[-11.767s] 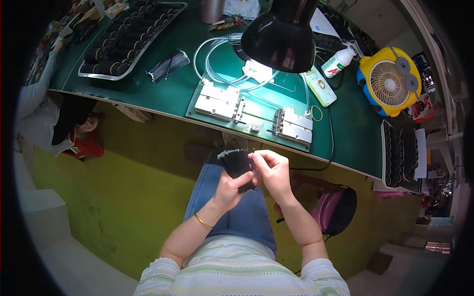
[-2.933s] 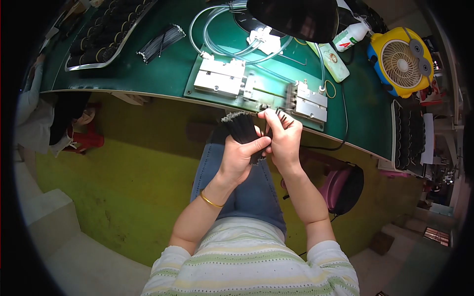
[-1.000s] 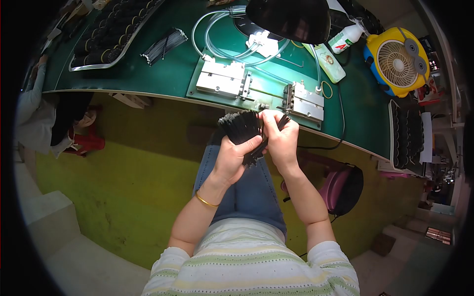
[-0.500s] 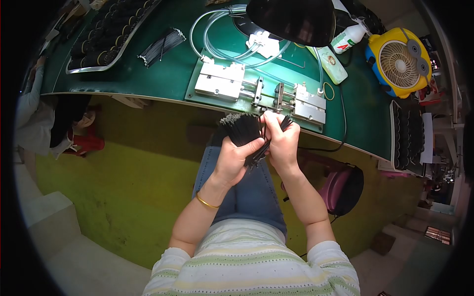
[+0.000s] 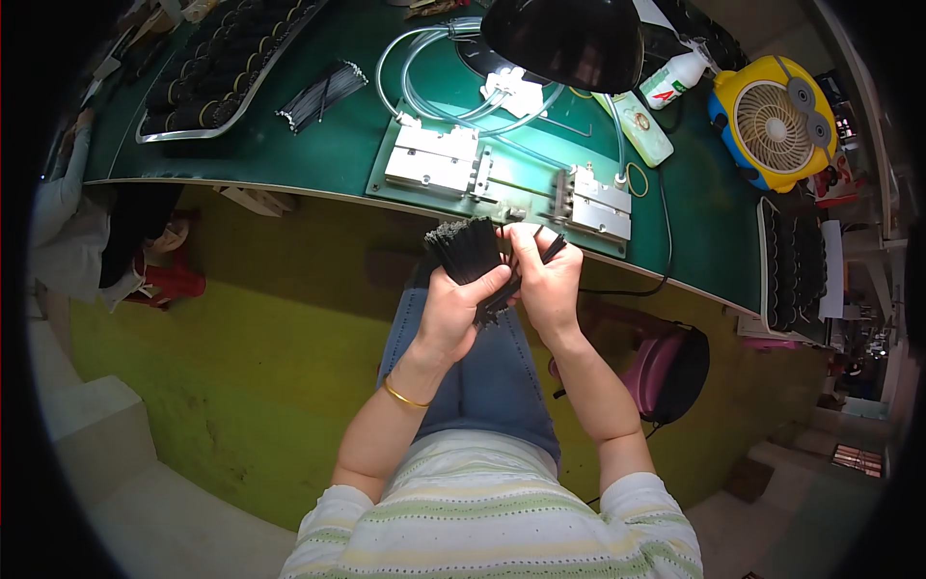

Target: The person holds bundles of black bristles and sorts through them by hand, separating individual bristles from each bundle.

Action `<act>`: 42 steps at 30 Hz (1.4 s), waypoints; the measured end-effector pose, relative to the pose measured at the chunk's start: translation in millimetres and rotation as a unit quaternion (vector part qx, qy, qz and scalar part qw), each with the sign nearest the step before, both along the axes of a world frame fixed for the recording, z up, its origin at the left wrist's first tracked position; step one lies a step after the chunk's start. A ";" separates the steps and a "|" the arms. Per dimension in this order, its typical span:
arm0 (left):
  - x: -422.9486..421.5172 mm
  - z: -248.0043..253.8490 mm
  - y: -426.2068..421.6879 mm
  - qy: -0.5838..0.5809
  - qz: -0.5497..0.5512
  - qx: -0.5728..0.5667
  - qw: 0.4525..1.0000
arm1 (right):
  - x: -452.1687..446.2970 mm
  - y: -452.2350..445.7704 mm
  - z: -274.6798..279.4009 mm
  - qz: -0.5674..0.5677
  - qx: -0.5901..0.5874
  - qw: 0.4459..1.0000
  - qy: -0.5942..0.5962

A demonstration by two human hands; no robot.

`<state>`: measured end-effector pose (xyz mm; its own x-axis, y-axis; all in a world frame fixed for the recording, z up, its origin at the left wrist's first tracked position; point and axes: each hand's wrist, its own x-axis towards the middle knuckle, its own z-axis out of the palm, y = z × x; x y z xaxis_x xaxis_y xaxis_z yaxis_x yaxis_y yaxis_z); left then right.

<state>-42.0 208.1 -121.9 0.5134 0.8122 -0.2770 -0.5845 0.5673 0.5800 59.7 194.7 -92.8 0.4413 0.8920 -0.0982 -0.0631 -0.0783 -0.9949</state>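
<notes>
My left hand (image 5: 453,307) is closed around a thick bundle of thin black wire-like strands (image 5: 465,249), its thumb across them. The bundle's pale tips fan out at the upper left. My right hand (image 5: 548,282) presses against the bundle's right side, closed on a few black strands (image 5: 555,249) that stick out past its fingers. Just beyond both hands, at the table edge, is a metal fixture with a left block (image 5: 431,159) and a right block (image 5: 596,205). Their facing jaws stand apart.
On the green table (image 5: 318,159) lie another tied bundle of black strands (image 5: 323,94) and a tray of black coils (image 5: 207,111). A black lamp (image 5: 564,43), white bottle (image 5: 678,77), phone (image 5: 637,127) and yellow fan (image 5: 775,124) stand behind. Clear tubes (image 5: 410,77) loop to the fixture.
The fixture's two jaws have moved apart, the left one leftward and the right one rightward. Both hands keep their hold, with only a slight shift of the right fingers.
</notes>
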 end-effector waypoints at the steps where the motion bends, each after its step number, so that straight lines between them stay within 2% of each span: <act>1: 0.5 -1.9 0.2 0.003 0.000 -0.002 1.000 | 0.2 0.3 -0.8 -0.006 -0.001 1.000 -0.004; 5: 0.2 -5.2 2.7 0.007 -0.013 0.004 1.000 | 1.7 3.7 -1.1 -0.019 -0.030 0.999 0.020; 17: 6.5 -0.3 3.4 0.007 0.015 -0.004 1.000 | 5.8 8.0 -8.9 -0.038 -0.011 0.997 0.060; 22: 2.6 1.4 2.5 -0.004 0.007 -0.001 1.000 | 2.8 6.4 -6.3 -0.046 -0.016 0.997 0.057; 25: 0.2 0.7 1.9 0.021 0.000 0.014 1.000 | 2.6 2.1 -2.4 -0.008 -0.006 1.000 0.002; 29: 0.0 1.3 0.8 -0.005 0.007 0.006 1.000 | -1.1 1.2 1.5 -0.008 -0.004 1.000 -0.005; 34: 0.7 -7.3 0.2 0.022 0.003 -0.003 1.000 | -1.3 2.0 -4.5 -0.032 -0.002 0.999 0.000; 42: 2.2 -5.1 4.1 -0.003 -0.003 -0.001 1.000 | 0.0 5.9 -1.6 -0.050 -0.026 0.998 0.022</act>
